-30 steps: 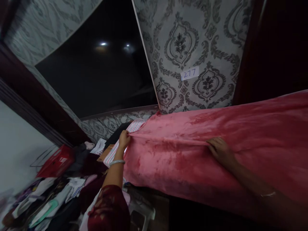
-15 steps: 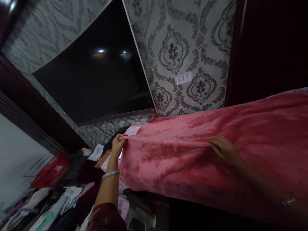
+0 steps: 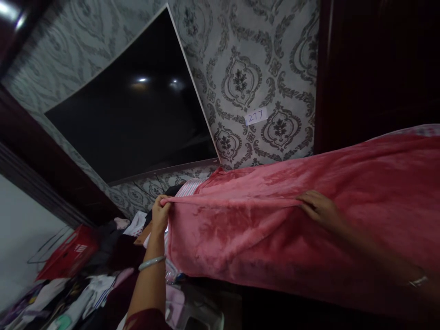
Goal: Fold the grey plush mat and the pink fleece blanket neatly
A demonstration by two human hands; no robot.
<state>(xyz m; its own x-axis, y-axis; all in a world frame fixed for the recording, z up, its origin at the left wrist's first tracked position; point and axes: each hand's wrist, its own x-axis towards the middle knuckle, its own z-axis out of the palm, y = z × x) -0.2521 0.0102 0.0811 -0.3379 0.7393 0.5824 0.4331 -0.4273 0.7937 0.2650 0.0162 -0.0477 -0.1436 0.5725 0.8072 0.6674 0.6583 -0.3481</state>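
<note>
A plush pink-red blanket (image 3: 227, 238) is spread over a long raised surface and hangs down its front side. My left hand (image 3: 160, 211) pinches the blanket near its left end. Farther right, my right hand (image 3: 318, 206) is closed on the same blanket, fingertips pressed into the cloth. Between both hands the fabric is pulled up into a taut, straight ridge. Striped cloth (image 3: 189, 189) peeks out from under the blanket at its left end. What lies beneath the rest of it is hidden.
A large dark television (image 3: 144, 101) stands tilted in view against patterned wallpaper, beside a paper label (image 3: 256, 116) reading 277. At lower left are a red bag (image 3: 70, 252) and piled clothes (image 3: 92, 293). A grey plastic stool (image 3: 202, 311) stands below the blanket's edge.
The view has shifted slightly. My left hand has drawn a little to the left with the blanket, and the ridge between my hands looks tighter. Both hands keep their hold.
</note>
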